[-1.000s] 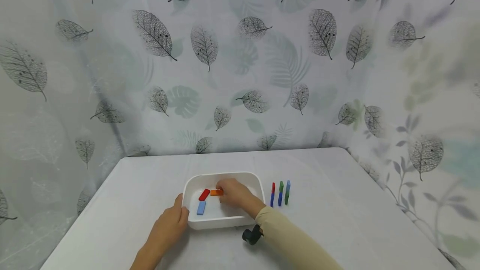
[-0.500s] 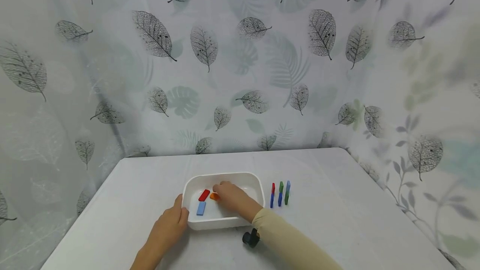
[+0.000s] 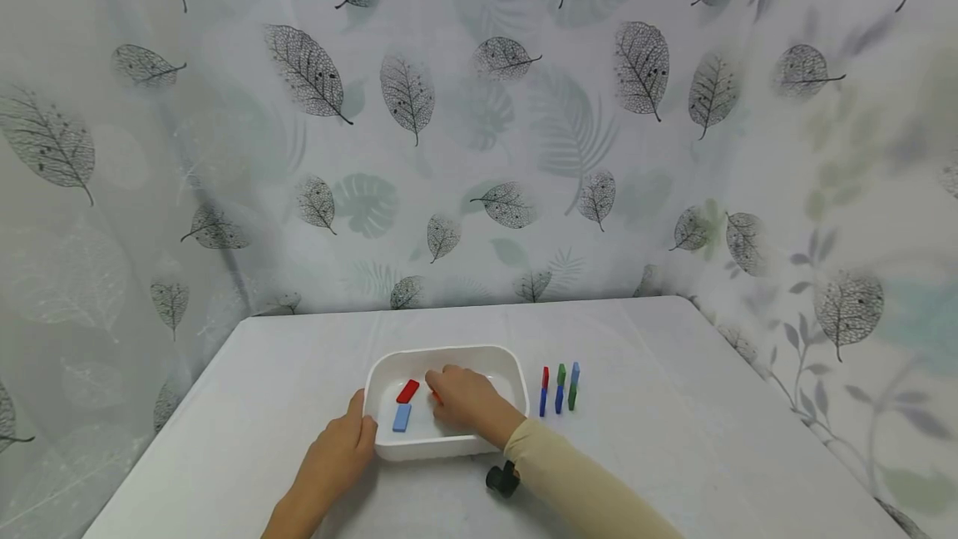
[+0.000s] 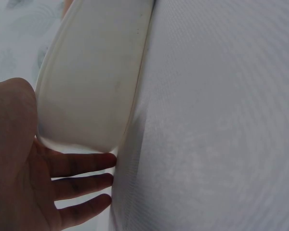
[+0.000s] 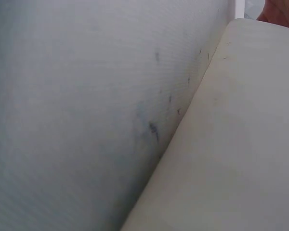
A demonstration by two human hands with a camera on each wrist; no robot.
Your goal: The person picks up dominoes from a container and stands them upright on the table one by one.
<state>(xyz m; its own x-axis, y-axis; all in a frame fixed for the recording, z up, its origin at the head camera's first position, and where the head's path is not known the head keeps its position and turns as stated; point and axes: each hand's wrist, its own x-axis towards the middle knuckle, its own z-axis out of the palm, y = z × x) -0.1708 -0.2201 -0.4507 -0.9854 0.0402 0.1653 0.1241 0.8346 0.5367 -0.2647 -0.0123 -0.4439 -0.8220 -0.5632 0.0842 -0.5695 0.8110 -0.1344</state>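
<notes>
A white tray (image 3: 419, 449) sits on the table. My left hand (image 3: 333, 456) rests against its near left corner, thumb by the rim; in the left wrist view its straight fingers (image 4: 84, 185) touch the outer wall. Inside the tray my right hand (image 3: 467, 402) reaches down with curled fingers and pinches a small orange block (image 3: 437, 397), mostly hidden by the hand. Left of it lie a red block (image 3: 407, 391) and a light blue block (image 3: 402, 417), flat on the tray floor. The right wrist view shows mainly the tray's outer wall (image 5: 231, 134).
Right of the tray, several narrow blocks stand in three rows: red with blue (image 3: 544, 391), green with blue (image 3: 560, 389), light blue with green (image 3: 574, 387). A black wrist camera (image 3: 503, 479) hangs by the tray's front. A leaf-patterned curtain (image 3: 479, 148) closes the back.
My right hand has shifted slightly left inside the tray. The orange block has turned in its fingers and is now nearly covered. The left hand stays in place.
</notes>
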